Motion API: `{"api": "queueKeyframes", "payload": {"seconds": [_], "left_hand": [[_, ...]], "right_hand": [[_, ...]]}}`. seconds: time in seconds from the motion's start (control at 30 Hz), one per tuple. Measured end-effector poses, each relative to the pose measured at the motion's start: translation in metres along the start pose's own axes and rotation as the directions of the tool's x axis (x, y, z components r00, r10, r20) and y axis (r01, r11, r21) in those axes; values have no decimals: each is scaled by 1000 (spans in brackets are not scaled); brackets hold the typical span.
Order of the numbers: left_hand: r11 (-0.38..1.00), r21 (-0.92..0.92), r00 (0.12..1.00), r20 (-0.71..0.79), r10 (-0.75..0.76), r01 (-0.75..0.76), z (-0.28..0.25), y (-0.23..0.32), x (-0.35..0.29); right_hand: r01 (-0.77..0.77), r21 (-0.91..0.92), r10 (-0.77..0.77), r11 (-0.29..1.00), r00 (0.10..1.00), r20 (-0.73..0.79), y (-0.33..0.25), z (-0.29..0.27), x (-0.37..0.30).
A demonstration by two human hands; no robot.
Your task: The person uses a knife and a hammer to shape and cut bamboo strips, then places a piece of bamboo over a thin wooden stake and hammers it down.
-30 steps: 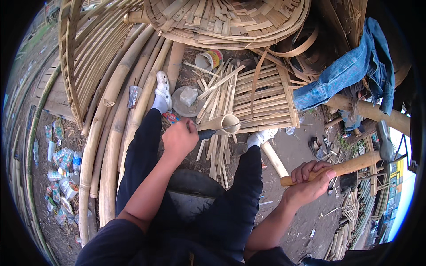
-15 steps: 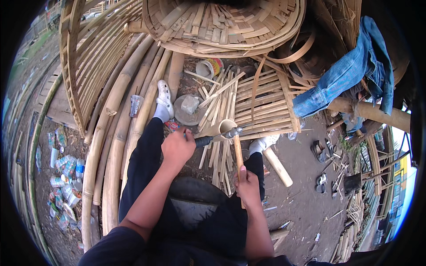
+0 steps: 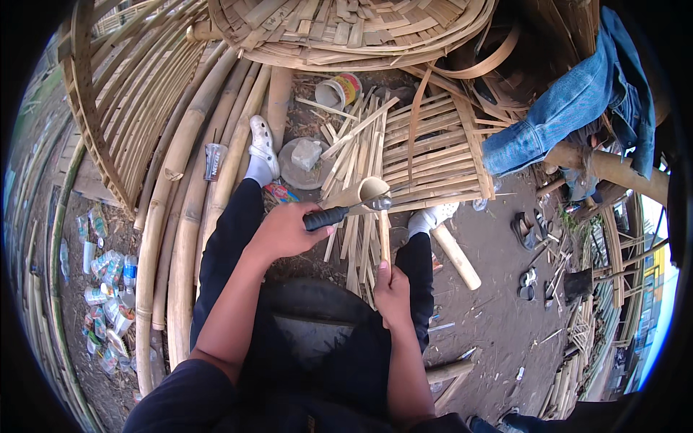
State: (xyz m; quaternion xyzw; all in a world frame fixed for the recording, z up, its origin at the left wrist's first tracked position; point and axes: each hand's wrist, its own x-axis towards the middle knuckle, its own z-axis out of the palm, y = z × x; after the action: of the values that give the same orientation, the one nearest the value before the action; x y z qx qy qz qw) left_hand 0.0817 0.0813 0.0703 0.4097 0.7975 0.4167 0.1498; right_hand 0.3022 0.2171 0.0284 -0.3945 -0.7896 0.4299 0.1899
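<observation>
My left hand is closed around the black handle of a tool. Its narrow metal part points right, and its far end is partly hidden. In my right hand is a light wooden handle, held upright. A small metal head at its top looks like a hammer's and meets the other tool's metal. Just behind it lies a hollow bamboo piece, its open end toward me. Split bamboo strips are heaped under and beyond the tools.
A slatted bamboo panel lies beyond my right hand, with a large woven basket farther back. Long bamboo poles run along my left. Denim cloth hangs at right over a bamboo pole. Plastic bottles litter the far left.
My right hand has shifted slightly up and left, and less of the wooden handle shows below it. My left wrist has turned a little. The surroundings have shifted slightly in view.
</observation>
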Motion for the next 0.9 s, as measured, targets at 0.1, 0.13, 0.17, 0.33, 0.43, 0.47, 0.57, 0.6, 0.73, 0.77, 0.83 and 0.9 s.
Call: {"api": "queueKeyframes", "payload": {"seconds": [0.1,0.13,0.17,0.33,0.43,0.47,0.57,0.6,0.73,0.77,0.83,0.9], "left_hand": [[999,-36,996,-86,-14,11,11,-6,0],[997,-63,995,-93,-38,32,14,-4,-2],[994,-84,992,-105,-71,62,16,-1,-5],[971,-105,964,-135,-230,216,28,20,-6],[971,-115,950,-214,-229,208,31,12,-2],[968,-124,943,-230,-241,217,32,11,-2],[970,-133,930,-285,-233,202,35,12,0],[973,-127,926,-304,-223,193,37,12,0],[963,-120,915,-300,-268,242,33,12,-4],[964,-121,917,-302,-262,236,35,12,-3],[963,-118,912,-311,-266,240,36,11,-3],[961,-124,909,-315,-273,246,35,17,-3]], "right_hand": [[-16,124,18,992,1000,-19,21,30,6],[-202,389,180,899,979,93,27,35,7],[-387,597,293,703,922,253,20,44,9],[-343,678,286,651,937,200,16,61,18],[-419,589,312,692,908,280,0,39,27],[-434,541,330,720,901,283,-4,28,32],[-367,433,308,823,930,203,-51,-16,39],[-275,480,241,833,961,133,-65,-26,39],[193,557,-70,808,970,-234,-125,-77,29],[293,557,-115,777,936,-332,-139,-89,22],[484,553,-191,678,842,-504,-151,-92,15],[551,547,-200,630,796,-572,-142,-76,6]]}}
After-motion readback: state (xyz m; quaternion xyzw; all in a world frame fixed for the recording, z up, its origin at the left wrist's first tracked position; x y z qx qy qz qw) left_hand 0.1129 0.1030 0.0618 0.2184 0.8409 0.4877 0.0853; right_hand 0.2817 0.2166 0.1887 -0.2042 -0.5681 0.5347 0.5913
